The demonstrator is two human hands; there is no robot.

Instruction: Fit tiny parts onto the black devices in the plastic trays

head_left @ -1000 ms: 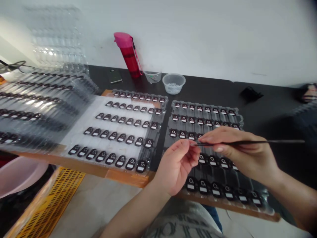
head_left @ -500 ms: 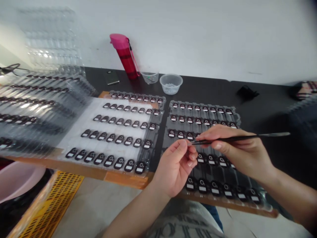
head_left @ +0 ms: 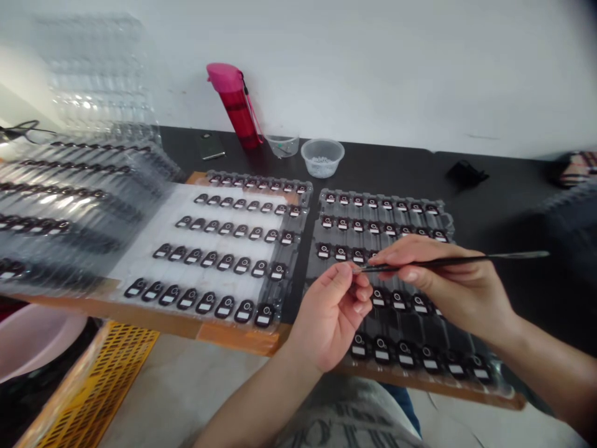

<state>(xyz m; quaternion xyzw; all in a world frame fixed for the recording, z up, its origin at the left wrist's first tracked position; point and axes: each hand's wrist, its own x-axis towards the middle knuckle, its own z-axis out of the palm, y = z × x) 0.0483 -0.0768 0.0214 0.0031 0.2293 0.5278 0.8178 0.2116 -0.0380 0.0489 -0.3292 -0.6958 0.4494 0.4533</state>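
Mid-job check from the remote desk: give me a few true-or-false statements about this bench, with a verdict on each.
1. The right hand holds a long thin black tool. True.
2. The left hand lies flat on the tray. False: it is raised above the tray, its fingertips pinched together at the tool's tip.
3. The tray under the hands is empty. False: it holds rows of small black pieces with white labels.
4. The pink bottle stands on the black table. True.
5. The small tub holds small pale bits. True.
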